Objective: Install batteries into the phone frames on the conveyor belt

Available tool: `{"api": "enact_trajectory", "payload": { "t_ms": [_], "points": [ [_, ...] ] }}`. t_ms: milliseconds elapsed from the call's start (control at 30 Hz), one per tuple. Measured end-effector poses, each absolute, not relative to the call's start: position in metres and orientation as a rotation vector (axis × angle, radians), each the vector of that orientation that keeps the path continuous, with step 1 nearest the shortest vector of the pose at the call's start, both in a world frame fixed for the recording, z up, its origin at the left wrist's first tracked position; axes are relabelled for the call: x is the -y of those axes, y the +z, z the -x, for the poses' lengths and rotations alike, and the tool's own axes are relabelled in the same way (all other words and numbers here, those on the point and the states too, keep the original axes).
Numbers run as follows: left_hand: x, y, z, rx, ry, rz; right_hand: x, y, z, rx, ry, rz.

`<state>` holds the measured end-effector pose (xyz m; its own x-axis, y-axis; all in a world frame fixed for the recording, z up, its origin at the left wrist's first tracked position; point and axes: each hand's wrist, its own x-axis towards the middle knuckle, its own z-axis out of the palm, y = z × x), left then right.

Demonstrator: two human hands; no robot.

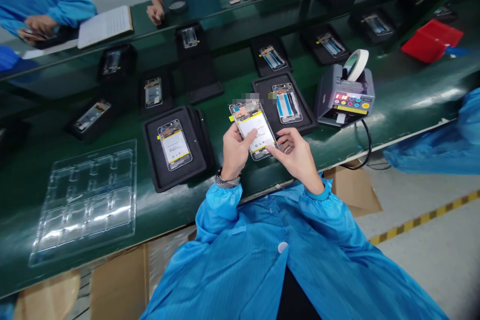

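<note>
Your left hand (234, 152) grips the opened phone (258, 132); your right hand (298, 156) touches its lower edge, grip unclear.

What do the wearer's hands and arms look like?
The left hand and right hand are ungloved. Loose blue sleeves gather at their ends. The left wears a grey band, the right what looks like a blue band.

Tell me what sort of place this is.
Probably an electronics assembly or repair workshop. The left hand holds a phone with its insides exposed, similar phones lie in black trays along the green bench, and a tape dispenser stands to the right.
</note>
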<state>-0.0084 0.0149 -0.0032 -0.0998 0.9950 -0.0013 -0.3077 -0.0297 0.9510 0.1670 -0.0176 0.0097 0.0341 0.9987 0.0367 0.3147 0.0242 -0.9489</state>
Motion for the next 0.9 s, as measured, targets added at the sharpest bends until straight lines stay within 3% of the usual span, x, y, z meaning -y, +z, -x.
{"api": "enact_trajectory", "payload": {
  "t_ms": [233,567,900],
  "points": [
    [-0.014,0.003,0.013,-1.008,1.404,-0.972,0.014,0.014,-0.160,1.220,1.398,1.202],
    [-0.013,0.011,0.014,-1.017,1.406,-0.986,0.007,0.010,-0.147,1.220,1.393,1.151],
    [-0.015,0.027,0.056,-1.107,1.359,-1.062,-0.006,0.013,-0.123,1.314,1.650,0.988]
  ]
}}
